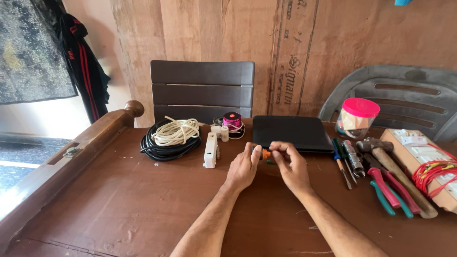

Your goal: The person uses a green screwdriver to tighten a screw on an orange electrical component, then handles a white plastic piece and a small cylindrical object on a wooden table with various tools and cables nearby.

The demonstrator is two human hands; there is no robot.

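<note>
Both hands, left hand (pixel 243 167) and right hand (pixel 291 166), pinch a small orange part (pixel 266 154) between fingertips; it looks light, rigid, best gripped at its ends.

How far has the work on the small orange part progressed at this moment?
Early stage, it seems. Both hands, left hand and right hand, pinch the small orange part above the table. The cable coils, white plastic fitting, hammer, pliers and screwdrivers lie untouched, and the switch board shows loose red wires.
</note>
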